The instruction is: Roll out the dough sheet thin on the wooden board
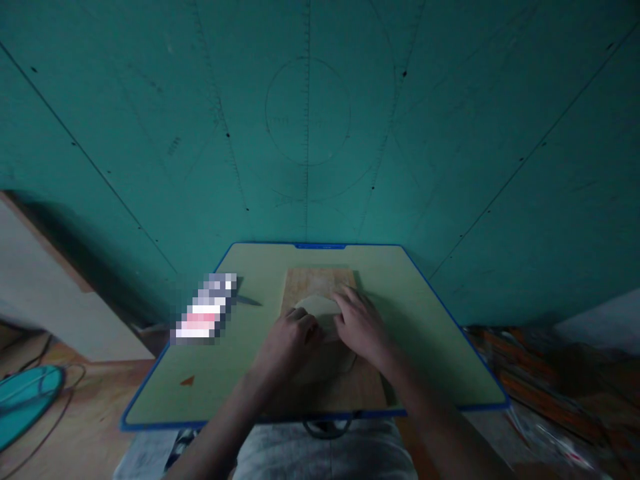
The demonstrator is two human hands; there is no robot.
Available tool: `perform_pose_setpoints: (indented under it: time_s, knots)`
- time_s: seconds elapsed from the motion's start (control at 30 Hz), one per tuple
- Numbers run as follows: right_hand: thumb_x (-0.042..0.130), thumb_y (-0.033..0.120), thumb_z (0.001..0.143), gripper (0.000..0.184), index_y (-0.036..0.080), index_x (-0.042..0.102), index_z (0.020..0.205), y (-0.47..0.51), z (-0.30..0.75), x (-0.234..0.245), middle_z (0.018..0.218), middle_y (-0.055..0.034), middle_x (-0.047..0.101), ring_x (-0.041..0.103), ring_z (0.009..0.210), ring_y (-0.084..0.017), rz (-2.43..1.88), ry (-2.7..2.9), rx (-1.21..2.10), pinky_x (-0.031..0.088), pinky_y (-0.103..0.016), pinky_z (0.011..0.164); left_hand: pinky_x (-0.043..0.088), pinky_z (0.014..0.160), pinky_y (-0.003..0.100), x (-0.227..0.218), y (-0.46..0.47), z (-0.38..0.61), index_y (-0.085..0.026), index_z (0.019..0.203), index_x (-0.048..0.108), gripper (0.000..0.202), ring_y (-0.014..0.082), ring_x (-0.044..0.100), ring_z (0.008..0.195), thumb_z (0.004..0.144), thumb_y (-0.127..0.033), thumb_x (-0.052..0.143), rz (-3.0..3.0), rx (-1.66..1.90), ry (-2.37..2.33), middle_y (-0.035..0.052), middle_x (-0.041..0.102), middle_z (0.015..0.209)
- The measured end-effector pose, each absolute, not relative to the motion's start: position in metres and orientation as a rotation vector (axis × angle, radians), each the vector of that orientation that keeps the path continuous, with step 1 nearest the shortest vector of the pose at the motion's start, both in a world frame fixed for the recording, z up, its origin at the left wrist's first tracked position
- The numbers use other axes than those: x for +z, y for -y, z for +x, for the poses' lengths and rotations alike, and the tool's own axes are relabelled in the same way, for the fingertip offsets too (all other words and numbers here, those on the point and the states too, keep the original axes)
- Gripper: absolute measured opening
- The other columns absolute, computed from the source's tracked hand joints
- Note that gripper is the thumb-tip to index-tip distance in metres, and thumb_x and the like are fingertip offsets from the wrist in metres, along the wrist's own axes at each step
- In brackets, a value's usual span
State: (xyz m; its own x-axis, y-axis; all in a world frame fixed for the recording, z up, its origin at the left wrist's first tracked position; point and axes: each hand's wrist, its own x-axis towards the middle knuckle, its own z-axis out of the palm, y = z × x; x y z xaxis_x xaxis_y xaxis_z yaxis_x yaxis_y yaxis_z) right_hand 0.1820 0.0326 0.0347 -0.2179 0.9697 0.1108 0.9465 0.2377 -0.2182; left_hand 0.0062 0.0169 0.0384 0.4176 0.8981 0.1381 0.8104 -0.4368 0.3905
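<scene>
A pale, flat, rounded sheet (323, 309), like dough or clay, lies on a wooden board (320, 277); its exact material is unclear in the dim light. My left hand (295, 333) is over the sheet's left side, with curled fingers closed at the sheet. What lies beneath those fingertips is partly hidden. On the sheet's right edge rests my right hand (361, 323), its fingers stretched forward and its thumb apart from them. More of the sheet shows below and between my hands, in the shadow of my forearms.
The board lies on a pale green folding table (415, 360) with a blue rim. A knife blade (249, 301) sticks out beside a pixelated rectangular object (205, 310) at the left. A small orange-brown triangular piece (187, 381) lies nearer. A green wall (320, 133) stands behind.
</scene>
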Motion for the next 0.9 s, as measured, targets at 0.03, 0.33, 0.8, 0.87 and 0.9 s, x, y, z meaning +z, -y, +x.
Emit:
perform_pose_setpoints:
  time_s: [0.03,0.33,0.8,0.87,0.9]
  knots:
    - [0.046,0.016,0.088,0.048,0.019,0.058,0.134,-0.036,0.18,0.034,0.147,-0.0118,0.05,0.046,0.133,-0.025,-1.809,2.276,0.16,0.036,-0.038,0.109,0.047,0.074,0.029,0.04,-0.022,0.008,-0.017,0.083,0.07,0.019,0.0196,0.064,0.085,0.094,-0.018,0.054,2.408,0.435,-1.542,0.0068,0.07,0.09]
    - [0.046,0.018,0.088,0.042,0.021,0.063,0.126,-0.041,0.174,0.032,0.134,-0.0096,0.059,0.048,0.126,-0.025,-1.852,2.265,0.189,0.036,-0.038,0.106,0.046,0.074,0.029,0.032,-0.04,0.015,-0.019,0.087,0.07,0.029,0.0206,0.07,0.086,0.097,-0.026,0.044,2.469,0.301,-1.733,0.0086,0.074,0.093]
    - [0.035,0.029,0.101,0.04,0.018,0.061,0.129,0.012,0.178,0.021,0.143,-0.0127,0.053,0.041,0.138,-0.026,-1.737,2.267,-0.011,0.027,-0.044,0.117,0.045,0.075,0.037,0.028,-0.002,0.019,-0.02,0.087,0.065,0.024,0.0266,0.067,0.088,0.095,-0.026,0.043,2.432,0.333,-2.002,0.0087,0.069,0.086]
    - [0.037,0.033,0.101,0.039,0.02,0.061,0.129,0.008,0.183,0.024,0.144,-0.0127,0.053,0.044,0.136,-0.026,-1.745,2.286,0.079,0.034,-0.042,0.113,0.044,0.077,0.037,0.028,-0.004,0.019,-0.019,0.088,0.064,0.023,0.0264,0.065,0.089,0.095,-0.027,0.044,2.429,0.343,-2.001,0.0091,0.068,0.087]
    - [0.039,0.035,0.1,0.039,0.02,0.062,0.128,0.002,0.185,0.027,0.143,-0.0132,0.053,0.046,0.133,-0.027,-1.771,2.287,0.125,0.036,-0.041,0.11,0.044,0.077,0.037,0.028,-0.008,0.018,-0.019,0.09,0.065,0.022,0.0264,0.065,0.09,0.094,-0.027,0.045,2.419,0.346,-2.003,0.0096,0.068,0.089]
